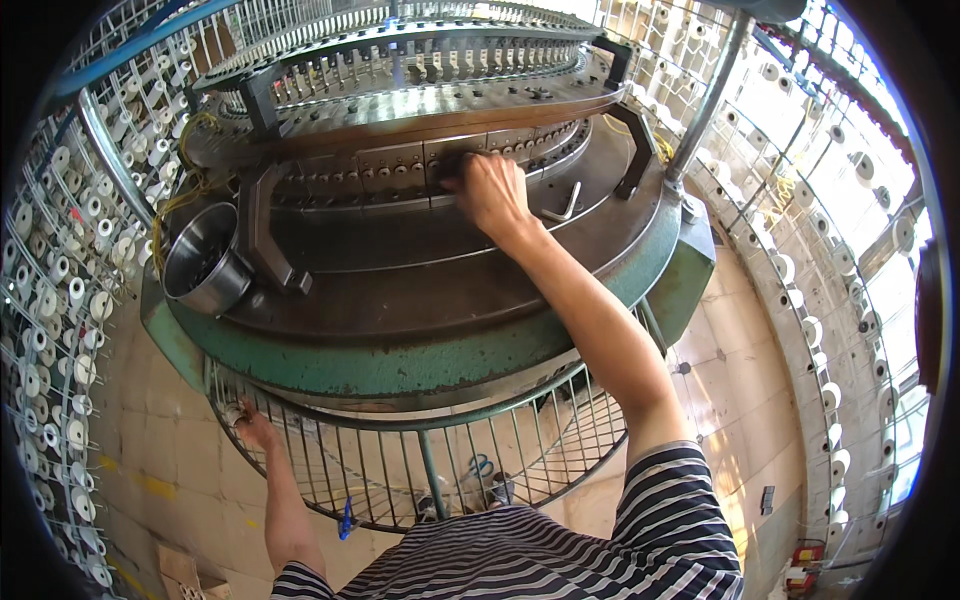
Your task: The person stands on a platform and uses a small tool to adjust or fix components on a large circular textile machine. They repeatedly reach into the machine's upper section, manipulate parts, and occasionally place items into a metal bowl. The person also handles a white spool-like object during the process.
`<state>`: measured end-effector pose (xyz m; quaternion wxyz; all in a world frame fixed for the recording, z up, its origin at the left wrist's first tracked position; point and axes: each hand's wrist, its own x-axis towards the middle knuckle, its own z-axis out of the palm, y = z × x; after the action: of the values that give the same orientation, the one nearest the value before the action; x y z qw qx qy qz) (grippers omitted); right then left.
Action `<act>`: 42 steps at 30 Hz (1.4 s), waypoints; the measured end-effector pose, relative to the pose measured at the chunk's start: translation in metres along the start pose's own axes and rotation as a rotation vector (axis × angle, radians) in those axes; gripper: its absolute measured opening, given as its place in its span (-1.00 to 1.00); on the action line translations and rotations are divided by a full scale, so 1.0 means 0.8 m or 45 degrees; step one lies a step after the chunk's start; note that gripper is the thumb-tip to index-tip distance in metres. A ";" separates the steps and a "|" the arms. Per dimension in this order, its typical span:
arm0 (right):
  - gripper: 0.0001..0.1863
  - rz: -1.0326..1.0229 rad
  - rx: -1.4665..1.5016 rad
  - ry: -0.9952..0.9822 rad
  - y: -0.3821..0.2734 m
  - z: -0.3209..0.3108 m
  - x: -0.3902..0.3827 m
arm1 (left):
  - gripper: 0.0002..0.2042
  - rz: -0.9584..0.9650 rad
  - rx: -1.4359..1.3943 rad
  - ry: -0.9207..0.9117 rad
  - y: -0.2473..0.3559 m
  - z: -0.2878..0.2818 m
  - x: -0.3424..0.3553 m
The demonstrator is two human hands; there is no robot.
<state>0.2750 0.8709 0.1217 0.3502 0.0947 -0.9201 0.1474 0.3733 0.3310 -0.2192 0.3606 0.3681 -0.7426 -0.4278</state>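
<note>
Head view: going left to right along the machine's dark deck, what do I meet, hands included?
Pot → left bracket → right hand → hex key → right bracket.

Dark, curved metal machine bed (400, 310), pretty worn tbh, with a chipped green rim (400, 372) around the front; bent hex key (568, 206) just lying loose on the right side of it; steel cup (207, 258) over at the left edge; down below it's pale floor tiles (738, 400), with some cardboard (178, 570) at lower left and a small dark block (767, 499) off right.
</note>
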 end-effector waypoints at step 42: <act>-0.88 0.269 1.049 0.134 0.126 -0.028 0.004 | -0.59 0.006 0.026 0.066 -0.019 0.008 0.004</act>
<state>0.2579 0.9730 0.1191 0.3125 0.1243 -0.7700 0.5422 0.3701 0.3255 -0.2343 0.3769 0.3809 -0.7382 -0.4097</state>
